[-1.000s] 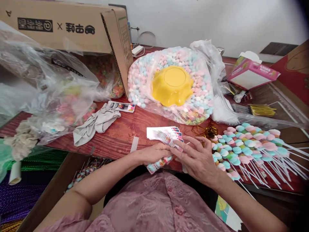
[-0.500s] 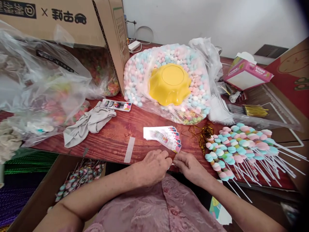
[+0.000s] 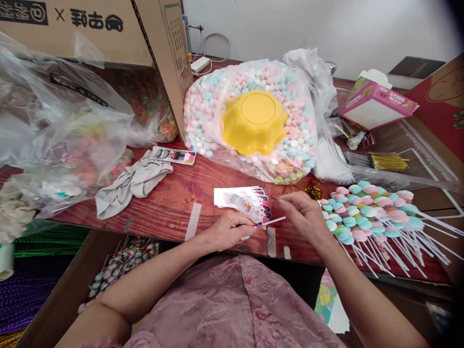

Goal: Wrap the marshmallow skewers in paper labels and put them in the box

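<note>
My left hand (image 3: 230,230) is closed round a candy stick whose white end (image 3: 274,222) juts out to the right, just below a fanned stack of printed wrapper bags (image 3: 242,200) on the red wooden table (image 3: 174,200). My right hand (image 3: 303,215) hovers with fingers curled, close to the stick's tip and beside a tangle of gold twist ties (image 3: 313,190). What its fingers pinch, if anything, is too small to see. A pile of finished pastel marshmallow skewers (image 3: 369,212) lies to the right.
A big clear bag of pastel marshmallows (image 3: 213,111) carries an upturned yellow bowl (image 3: 253,121). Cardboard box (image 3: 90,29) and plastic bags of candy sit at left, a grey cloth (image 3: 132,181) near them. A pink box (image 3: 377,104) stands at right. A carton of skewers (image 3: 116,263) sits below the table edge.
Both hands rose from the table edge. My left hand now grips a stick pointing right, and my right hand has moved right and up toward the gold ties.
</note>
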A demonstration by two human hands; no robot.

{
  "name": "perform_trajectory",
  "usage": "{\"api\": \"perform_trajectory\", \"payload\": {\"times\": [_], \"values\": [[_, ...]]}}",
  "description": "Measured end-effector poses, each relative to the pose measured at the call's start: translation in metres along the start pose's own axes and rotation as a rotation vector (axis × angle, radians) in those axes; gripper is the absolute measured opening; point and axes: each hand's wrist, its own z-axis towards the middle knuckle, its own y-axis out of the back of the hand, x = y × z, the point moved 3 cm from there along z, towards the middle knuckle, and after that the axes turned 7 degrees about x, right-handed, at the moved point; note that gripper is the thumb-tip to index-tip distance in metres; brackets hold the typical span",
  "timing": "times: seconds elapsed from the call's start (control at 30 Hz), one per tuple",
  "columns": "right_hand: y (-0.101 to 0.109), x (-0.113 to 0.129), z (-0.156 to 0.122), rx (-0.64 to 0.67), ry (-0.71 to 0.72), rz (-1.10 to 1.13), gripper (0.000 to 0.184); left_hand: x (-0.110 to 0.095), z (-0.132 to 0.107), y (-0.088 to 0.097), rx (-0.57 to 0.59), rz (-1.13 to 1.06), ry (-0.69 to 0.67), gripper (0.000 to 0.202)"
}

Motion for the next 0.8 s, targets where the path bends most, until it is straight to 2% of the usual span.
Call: {"api": "perform_trajectory", "payload": {"times": [0.1, 0.2, 0.27, 0.37, 0.43, 0.53, 0.6, 0.73, 0.8], "values": [[-0.007, -0.022, 0.014, -0.058, -0.001, -0.372, 0.021, 0.008, -0.001, 0.0, -0.056, -0.232, 0.221, 0.024], [-0.025, -0.031, 0.021, -0.034, 0.044, -0.472, 0.021, 0.009, 0.0, -0.002, -0.121, -0.316, 0.289, 0.028], [-0.029, -0.029, 0.02, -0.048, 0.056, -0.442, 0.021, 0.009, 0.001, -0.003, -0.157, -0.328, 0.298, 0.028], [-0.021, -0.015, 0.011, -0.076, 0.086, -0.381, 0.019, 0.011, 0.001, -0.003, -0.2, -0.33, 0.299, 0.028], [-0.011, 0.0, 0.001, -0.127, 0.116, -0.262, 0.016, 0.013, 0.001, -0.003, -0.217, -0.339, 0.295, 0.028], [0.001, 0.016, -0.014, -0.243, 0.144, 0.035, 0.011, 0.012, 0.003, -0.004, -0.236, -0.365, 0.279, 0.027], [0.003, 0.015, -0.021, -0.302, 0.096, 0.121, 0.01, 0.009, 0.004, -0.005, -0.25, -0.387, 0.266, 0.026], [0.007, 0.001, -0.033, -0.453, -0.097, 0.236, 0.008, 0.006, 0.005, -0.006, -0.252, -0.4, 0.285, 0.023], [0.006, 0.012, -0.037, -0.437, -0.047, 0.257, 0.005, 0.007, 0.006, -0.008, -0.233, -0.395, 0.293, 0.023]]}}
